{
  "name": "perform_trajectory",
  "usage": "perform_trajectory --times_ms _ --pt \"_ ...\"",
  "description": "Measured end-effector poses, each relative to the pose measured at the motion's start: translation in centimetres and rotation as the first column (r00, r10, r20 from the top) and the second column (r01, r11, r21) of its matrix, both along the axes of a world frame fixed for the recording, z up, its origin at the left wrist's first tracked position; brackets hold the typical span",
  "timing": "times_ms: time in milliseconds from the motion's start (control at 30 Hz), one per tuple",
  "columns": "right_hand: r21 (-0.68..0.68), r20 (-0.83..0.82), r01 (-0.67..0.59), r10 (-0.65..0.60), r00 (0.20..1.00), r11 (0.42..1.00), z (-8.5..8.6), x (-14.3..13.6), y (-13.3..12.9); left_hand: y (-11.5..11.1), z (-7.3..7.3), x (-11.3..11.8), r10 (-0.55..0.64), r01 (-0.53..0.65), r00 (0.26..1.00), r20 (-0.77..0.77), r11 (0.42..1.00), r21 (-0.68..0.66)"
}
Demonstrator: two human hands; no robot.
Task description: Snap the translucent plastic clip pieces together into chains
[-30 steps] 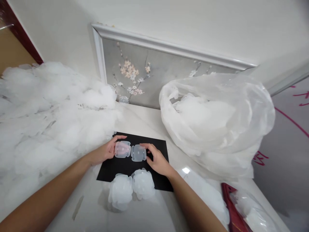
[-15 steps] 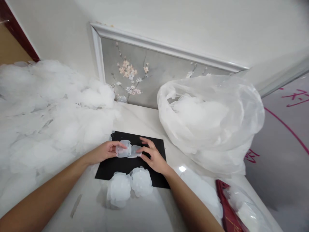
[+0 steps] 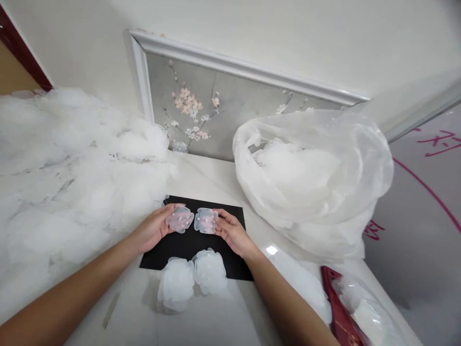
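Observation:
Over the black mat (image 3: 201, 245), my left hand (image 3: 158, 226) grips a small translucent plastic piece (image 3: 181, 219) with scalloped edges and little white dots. My fingers show pink through it from behind. A matching translucent piece (image 3: 205, 221) is pinched in my right hand (image 3: 232, 230), by its right edge. A narrow gap separates the two pieces. Closer to me, two stacks of the same pieces, the left stack (image 3: 176, 281) and the right stack (image 3: 211, 271), stand side by side at the mat's front edge.
A large heap of whitish pieces (image 3: 82, 192) covers the table's left side. An open clear plastic bag (image 3: 324, 192) full of them stands at the right. Near the right front lie more pieces (image 3: 302, 283), a red item (image 3: 336, 307) and a clear packet (image 3: 370, 312).
The two pieces overlapped or touched on the mat; now they are apart, one held in each hand. Both pieces have turned so their dots show, with fingers behind them.

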State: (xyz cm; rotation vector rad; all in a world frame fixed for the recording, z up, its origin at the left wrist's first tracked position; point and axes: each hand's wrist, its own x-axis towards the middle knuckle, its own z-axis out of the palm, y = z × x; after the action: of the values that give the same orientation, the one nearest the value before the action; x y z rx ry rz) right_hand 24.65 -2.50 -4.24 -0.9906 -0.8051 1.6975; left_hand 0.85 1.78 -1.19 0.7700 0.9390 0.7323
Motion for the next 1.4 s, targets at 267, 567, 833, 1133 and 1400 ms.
perform_trajectory --times_ms 267,567,833,1133,1400 --pt "0.010 0.007 -0.002 0.002 1.000 1.000 -0.1 0.1 0.0 0.4 0.0 -0.2 -0.011 0.022 0.995 0.102 0.993 -0.112" --pt "0.029 0.074 -0.077 0.075 0.994 0.997 1.3 0.7 -0.4 -0.3 1.8 -0.7 -0.311 0.315 0.947 -0.075 0.948 0.046" --pt "0.071 0.855 -0.527 0.220 0.469 0.847 4.3 0.6 -3.6 -6.3 5.7 0.8 -0.472 0.851 0.426 -0.772 0.498 0.165" --pt "0.055 0.847 -0.584 0.271 0.456 0.810 3.7 0.3 -5.1 -7.6 2.9 1.0 -0.220 0.866 0.208 -0.953 0.494 0.075" --pt "0.159 0.363 -0.445 0.367 0.857 0.881 5.1 -1.9 -6.7 -7.2 3.3 0.4 -0.329 0.641 0.636 -0.698 0.729 0.241"
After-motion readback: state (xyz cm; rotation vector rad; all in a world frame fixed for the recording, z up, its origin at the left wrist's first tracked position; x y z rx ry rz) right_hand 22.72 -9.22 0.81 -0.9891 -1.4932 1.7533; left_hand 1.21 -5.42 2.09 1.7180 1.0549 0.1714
